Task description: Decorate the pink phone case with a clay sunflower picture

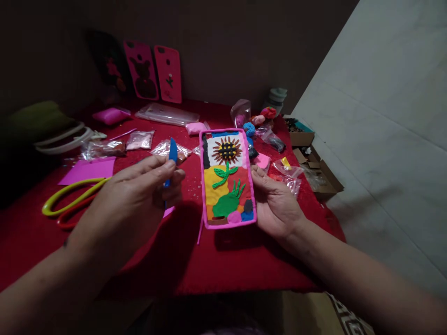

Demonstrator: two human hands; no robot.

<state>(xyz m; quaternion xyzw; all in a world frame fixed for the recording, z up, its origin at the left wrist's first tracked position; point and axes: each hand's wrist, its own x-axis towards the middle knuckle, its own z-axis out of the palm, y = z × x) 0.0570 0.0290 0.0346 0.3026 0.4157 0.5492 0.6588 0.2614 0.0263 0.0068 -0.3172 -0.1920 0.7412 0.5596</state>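
Observation:
Between my thumb and fingers, my left hand (136,195) pinches a blue plastic clay knife (172,151), its blade pointing up. My right hand (275,200) grips the right edge of a phone case (218,186) and holds it upright above the table. Coloured clay covers the case: a sunflower on white at the top, a green hand-like shape on yellow and red below, and a pink rim all round. A thin pink clay strand (200,230) hangs from its lower left. Knife and case are apart.
Scissors (75,195) with yellow and red handles lie on the red tablecloth (167,270), partly behind my left hand. Several clay bags, such as a pink one (111,115), lie around. Decorated cases (168,74) lean at the back; cardboard boxes (317,172) stand at right.

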